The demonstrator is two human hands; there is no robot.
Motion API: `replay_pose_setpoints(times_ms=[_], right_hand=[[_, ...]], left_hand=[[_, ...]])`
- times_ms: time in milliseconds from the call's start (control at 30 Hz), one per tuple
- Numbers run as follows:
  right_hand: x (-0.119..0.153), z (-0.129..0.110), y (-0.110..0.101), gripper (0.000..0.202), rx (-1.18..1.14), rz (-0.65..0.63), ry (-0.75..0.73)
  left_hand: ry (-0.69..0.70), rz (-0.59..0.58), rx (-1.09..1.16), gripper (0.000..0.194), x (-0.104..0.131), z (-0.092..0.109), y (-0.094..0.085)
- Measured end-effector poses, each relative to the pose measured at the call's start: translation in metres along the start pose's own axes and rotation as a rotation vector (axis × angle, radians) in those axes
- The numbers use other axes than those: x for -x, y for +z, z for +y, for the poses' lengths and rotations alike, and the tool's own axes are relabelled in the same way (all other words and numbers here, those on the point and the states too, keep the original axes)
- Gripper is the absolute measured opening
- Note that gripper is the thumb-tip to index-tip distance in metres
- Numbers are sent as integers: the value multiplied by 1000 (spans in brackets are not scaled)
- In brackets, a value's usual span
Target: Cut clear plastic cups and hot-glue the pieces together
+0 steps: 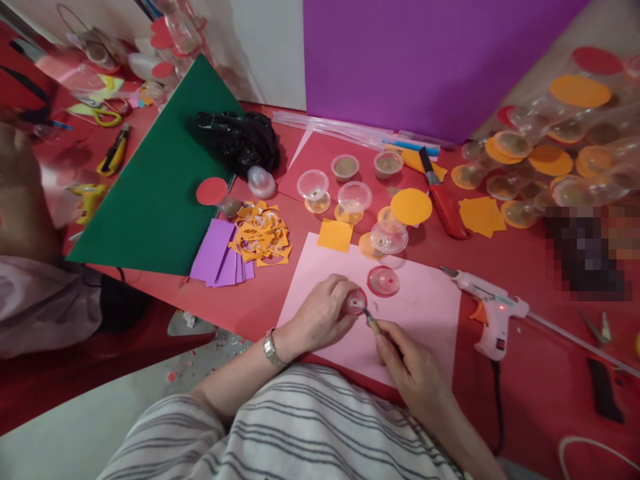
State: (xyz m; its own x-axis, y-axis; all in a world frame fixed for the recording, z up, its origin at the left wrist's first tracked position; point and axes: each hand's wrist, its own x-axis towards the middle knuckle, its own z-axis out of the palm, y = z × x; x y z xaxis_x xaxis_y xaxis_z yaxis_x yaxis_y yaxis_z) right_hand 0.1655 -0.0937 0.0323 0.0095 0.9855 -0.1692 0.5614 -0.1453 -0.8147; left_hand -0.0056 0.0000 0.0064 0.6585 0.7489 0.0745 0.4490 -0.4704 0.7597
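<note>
Over a pink sheet (430,300) on the red table, my left hand (323,313) has its fingers wrapped round a small clear plastic cup (355,302). My right hand (413,360) grips a slim tool (373,322) with a metal end, whose tip touches the cup. Just behind, another clear cup (383,281) with a red rim rests on the sheet. An orange paper square (335,235) lies by the sheet's back edge.
At the right is a pink glue gun (495,310). Cups with orange discs (411,207), a red cutter (447,210) and stacked cups (565,147) stand behind. Orange scraps (263,233), purple papers (220,257) and a green board (165,173) are left, beside another person's arm (25,200).
</note>
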Motion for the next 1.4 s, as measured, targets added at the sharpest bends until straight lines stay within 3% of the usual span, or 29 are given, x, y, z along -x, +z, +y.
replay_pose_setpoints(times_ms=[267,700,900,1200,1400], right_hand=[[-2,-1,0,34,-10,-1,12],[-5,-1,7,35,-33,37,41],[-12,-3,6,35,35,49,-34],[-4,-5,4,35,328,113,-260],[1,-2,0,36,262,90,-215]], left_hand=[[-8,-30,-28,38,-1,1,0],[4,-11,-60,25,-1,2,7],[21,-10,-35,22,-1,2,7],[15,-3,22,24,0,2,4],[38,10,35,30,-1,3,2]])
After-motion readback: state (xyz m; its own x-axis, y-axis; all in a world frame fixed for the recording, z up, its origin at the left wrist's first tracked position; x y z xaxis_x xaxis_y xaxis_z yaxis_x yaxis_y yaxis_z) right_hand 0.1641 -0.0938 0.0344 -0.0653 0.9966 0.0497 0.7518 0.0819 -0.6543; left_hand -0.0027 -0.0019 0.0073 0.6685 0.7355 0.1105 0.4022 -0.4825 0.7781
